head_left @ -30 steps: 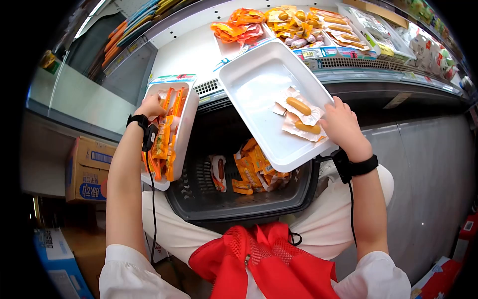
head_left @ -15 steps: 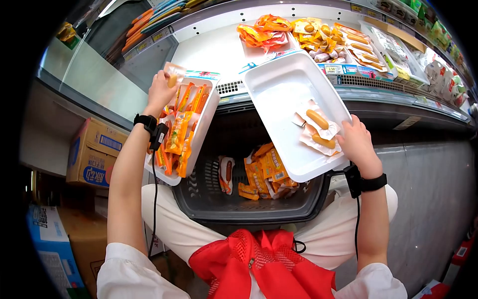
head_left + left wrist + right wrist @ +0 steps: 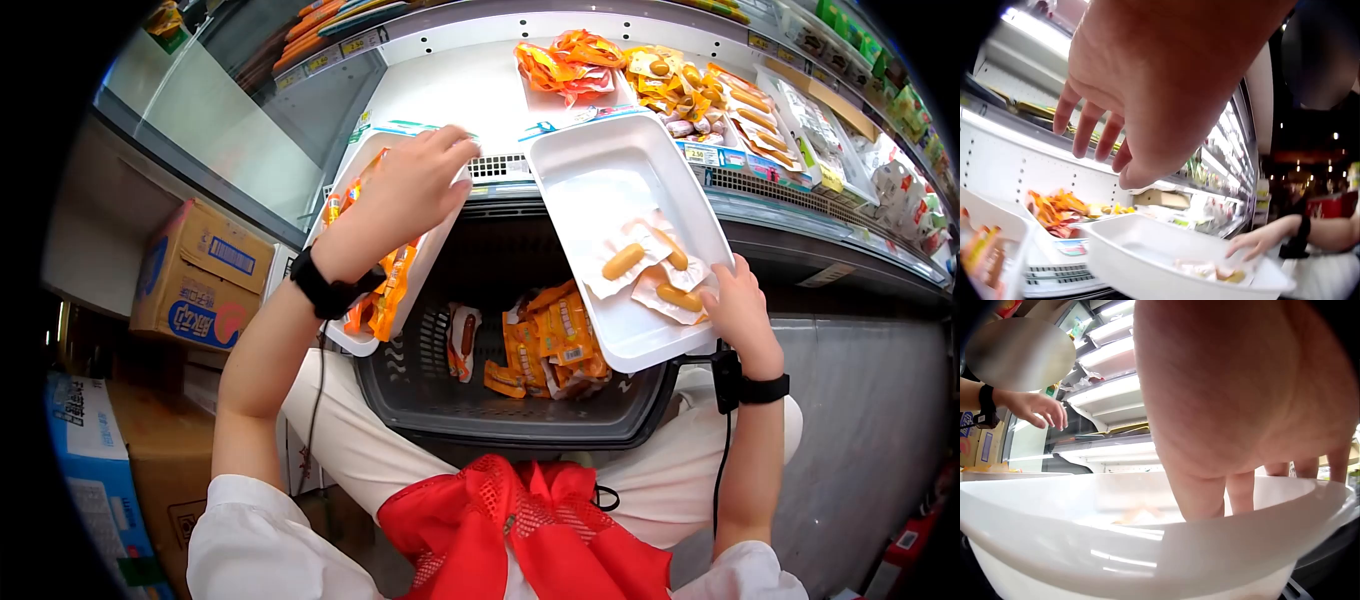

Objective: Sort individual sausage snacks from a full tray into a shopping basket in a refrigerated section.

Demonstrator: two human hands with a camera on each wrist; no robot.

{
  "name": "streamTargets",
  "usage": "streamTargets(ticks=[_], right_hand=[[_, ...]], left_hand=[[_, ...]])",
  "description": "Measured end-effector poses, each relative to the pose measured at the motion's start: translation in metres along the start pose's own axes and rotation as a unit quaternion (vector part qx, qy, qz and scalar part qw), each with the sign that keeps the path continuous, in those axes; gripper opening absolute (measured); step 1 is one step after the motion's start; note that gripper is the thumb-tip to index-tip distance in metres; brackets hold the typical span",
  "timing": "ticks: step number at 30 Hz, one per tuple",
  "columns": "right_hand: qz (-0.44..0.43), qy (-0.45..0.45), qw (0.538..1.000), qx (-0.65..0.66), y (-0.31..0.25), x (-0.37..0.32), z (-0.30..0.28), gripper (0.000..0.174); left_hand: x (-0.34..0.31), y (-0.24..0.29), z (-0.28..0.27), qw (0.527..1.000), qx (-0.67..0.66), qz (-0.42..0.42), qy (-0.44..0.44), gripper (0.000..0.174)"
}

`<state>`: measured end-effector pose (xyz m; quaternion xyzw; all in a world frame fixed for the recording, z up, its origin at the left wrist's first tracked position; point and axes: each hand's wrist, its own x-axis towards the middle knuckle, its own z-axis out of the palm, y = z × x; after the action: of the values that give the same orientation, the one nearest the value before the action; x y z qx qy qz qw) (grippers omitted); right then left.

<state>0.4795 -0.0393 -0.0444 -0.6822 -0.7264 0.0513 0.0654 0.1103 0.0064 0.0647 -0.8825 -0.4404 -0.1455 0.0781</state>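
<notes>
My left hand (image 3: 415, 190) hovers over the left white tray (image 3: 440, 240) of orange-wrapped sausages (image 3: 390, 290). Nothing is in it, and its fingers hang loosely bent in the left wrist view. The right hand (image 3: 745, 315) grips the right edge of another white tray (image 3: 570, 200), thumb inside the rim. By that thumb lie several sausages in clear packs (image 3: 680, 297), and one pack (image 3: 623, 262) sits a little further left. Both trays lean between the shelf and a dark basket (image 3: 500, 425), which holds orange packets (image 3: 555, 335) and one brown sausage pack (image 3: 463, 342).
Sausage trays line the chilled shelf behind: orange bags (image 3: 570, 65), yellow packs (image 3: 680, 85) and long sausages (image 3: 755, 115). Cardboard boxes (image 3: 200, 270) stand at the left. The basket sits between the person's knees, under the trays.
The left hand lifted a clear sausage pack out of the left tray, carried it right and let it go in the right tray, then drew back. The right hand stayed on its tray's edge.
</notes>
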Motion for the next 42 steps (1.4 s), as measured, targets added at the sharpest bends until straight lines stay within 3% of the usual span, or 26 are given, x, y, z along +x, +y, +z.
streamTargets(ticks=[1, 3, 7, 9, 11, 15, 17, 18, 19, 20, 21, 22, 23, 25, 26, 27, 28, 29, 31, 32, 34, 35, 37, 39, 40, 42], right_hand=[[-0.005, 0.004, 1.000, 0.002, 0.002, -0.003, -0.001, 0.036], [-0.005, 0.002, 1.000, 0.001, 0.004, -0.007, -0.002, 0.037], [-0.003, -0.009, 1.000, -0.002, 0.007, -0.011, -0.001, 0.039], [0.001, -0.012, 1.000, 0.000, 0.008, -0.009, 0.001, 0.039], [0.004, -0.014, 1.000, 0.000, 0.008, -0.007, 0.003, 0.039], [0.026, -0.023, 0.999, 0.006, 0.005, -0.002, 0.004, 0.039], [0.034, -0.026, 0.999, 0.006, 0.002, -0.001, 0.004, 0.038], [0.036, -0.034, 0.999, 0.002, 0.002, -0.001, 0.003, 0.041], [0.039, -0.042, 0.998, -0.003, 0.002, -0.002, 0.002, 0.044], [0.037, -0.042, 0.998, -0.004, -0.002, -0.005, 0.002, 0.044], [0.029, 0.031, 0.998, -0.045, -0.008, -0.010, 0.000, 0.048], [0.019, 0.104, 0.991, -0.086, -0.017, -0.013, -0.002, 0.053], [-0.026, 0.159, 0.986, -0.038, -0.033, -0.016, -0.009, 0.060], [-0.141, 0.199, 0.962, 0.126, -0.077, -0.026, -0.021, 0.063], [-0.181, 0.118, 0.936, 0.278, -0.100, -0.037, -0.031, 0.065], [-0.201, 0.021, 0.913, 0.354, -0.117, -0.047, -0.035, 0.064], [-0.210, -0.104, 0.852, 0.467, -0.127, -0.050, -0.040, 0.066], [-0.175, -0.193, 0.790, 0.556, -0.135, -0.053, -0.038, 0.053], [-0.207, -0.237, 0.755, 0.576, -0.130, -0.047, -0.020, 0.036], [-0.207, -0.237, 0.755, 0.576, -0.127, -0.045, -0.020, 0.036], [-0.124, -0.258, 0.736, 0.613, -0.119, -0.040, -0.020, 0.031], [-0.110, -0.217, 0.720, 0.649, -0.115, -0.035, -0.022, 0.032], [-0.059, -0.147, 0.724, 0.671, -0.100, -0.024, -0.029, 0.030], [-0.008, -0.035, 0.761, 0.648, -0.086, -0.015, -0.035, 0.030], [0.009, -0.005, 0.781, 0.625, -0.076, -0.011, -0.035, 0.030], [0.035, 0.046, 0.805, 0.590, -0.058, -0.002, -0.032, 0.030]], left_hand=[[-0.012, -0.008, -0.007, 0.990, 0.068, -0.068, -0.099, 0.034], [-0.041, -0.026, -0.006, 0.958, 0.025, -0.211, -0.194, 0.042], [-0.097, -0.050, 0.030, 0.933, 0.096, -0.241, -0.249, 0.054], [-0.101, -0.050, 0.040, 0.935, 0.049, -0.300, -0.181, 0.062], [-0.101, -0.050, 0.038, 0.942, 0.055, -0.288, -0.161, 0.053], [-0.102, -0.069, 0.023, 0.918, -0.073, -0.375, -0.110, 0.046], [-0.112, -0.087, 0.024, 0.904, -0.229, -0.361, -0.001, 0.045], [-0.113, -0.086, 0.017, 0.845, -0.335, -0.416, 0.000, 0.043], [-0.113, -0.082, 0.013, 0.845, -0.334, -0.417, 0.001, 0.043], [-0.113, -0.077, 0.010, 0.797, -0.429, -0.426, 0.021, 0.042], [-0.114, -0.072, 0.009, 0.738, -0.519, -0.430, 0.043, 0.042], [-0.116, -0.067, 0.010, 0.725, -0.553, -0.410, 0.036, 0.042], [-0.111, -0.050, 0.009, 0.725, -0.542, -0.425, 0.029, 0.042], [-0.104, -0.011, 0.023, 0.764, -0.542, -0.338, 0.086, 0.036], [-0.098, 0.014, 0.024, 0.780, -0.534, -0.317, 0.080, 0.027], [-0.094, 0.038, 0.025, 0.765, -0.563, -0.306, 0.061, 0.019], [-0.089, 0.058, 0.022, 0.778, -0.561, -0.279, 0.031, 0.016], [-0.086, 0.073, 0.023, 0.785, -0.564, -0.256, 0.007, 0.014], [-0.082, 0.095, 0.020, 0.813, -0.537, -0.222, -0.044, 0.016], [-0.081, 0.095, 0.018, 0.813, -0.537, -0.222, -0.044, 0.016], [-0.079, 0.089, 0.013, 0.846, -0.487, -0.204, -0.071, 0.019], [-0.081, 0.076, 0.014, 0.871, -0.455, -0.178, -0.047, 0.026], [-0.085, 0.045, 0.010, 0.976, -0.171, -0.134, -0.018, 0.031], [-0.101, 0.019, 0.010, 0.980, -0.006, -0.191, -0.060, 0.043], [-0.110, 0.013, 0.006, 0.970, 0.013, -0.205, -0.128, 0.055], [-0.128, 0.002, 0.014, 0.959, -0.016, -0.220, -0.178, 0.058]])
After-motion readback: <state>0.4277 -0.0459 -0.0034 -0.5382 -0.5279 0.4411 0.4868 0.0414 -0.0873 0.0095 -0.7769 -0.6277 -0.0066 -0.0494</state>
